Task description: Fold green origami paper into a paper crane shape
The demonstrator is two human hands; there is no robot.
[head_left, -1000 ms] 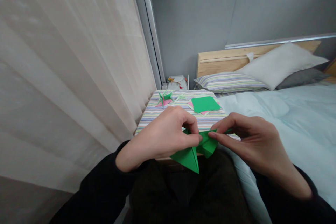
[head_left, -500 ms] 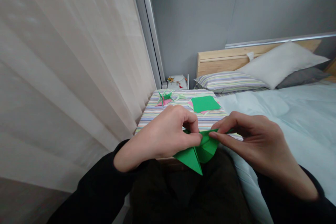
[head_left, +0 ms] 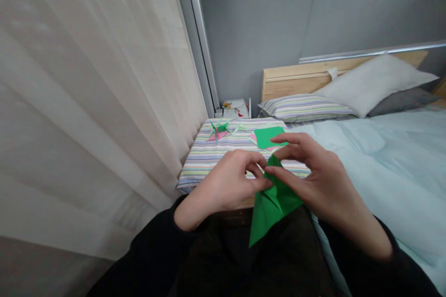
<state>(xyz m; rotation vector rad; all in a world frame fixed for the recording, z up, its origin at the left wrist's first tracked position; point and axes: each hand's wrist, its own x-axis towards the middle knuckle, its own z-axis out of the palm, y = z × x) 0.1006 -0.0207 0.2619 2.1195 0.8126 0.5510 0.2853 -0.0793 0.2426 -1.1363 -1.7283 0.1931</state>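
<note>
**A:** Where's the paper sitting?

**B:** The folded green origami paper (head_left: 275, 204) is low in the centre of the frame, between both hands and above the dark trousers (head_left: 289, 253). Its long axis slants from a narrow point near the fingertips down to a sharp tip at lower left.

**A:** And the hands?

**B:** The left hand (head_left: 226, 183) and the right hand (head_left: 313, 171) both pinch its upper end. The fingers (head_left: 280, 177) of the right hand are curled narrowly around the paper, and the left fingers (head_left: 261, 183) grip its upper-left edge.

**A:** Which hand is nearer the bulk of it?

**B:** The right. Its fingers lie over the broad part, while the left meets only the edge.

**A:** Any open room?

**B:** The lower edges hang free. Beyond the hands, at upper centre, a green square sheet (head_left: 265, 138) lies on the striped worktop (head_left: 209, 167), just past the right fingers. A small folded green figure (head_left: 219, 129) stands further left, and a pale blue duvet (head_left: 383, 171) spreads along the right.
</note>
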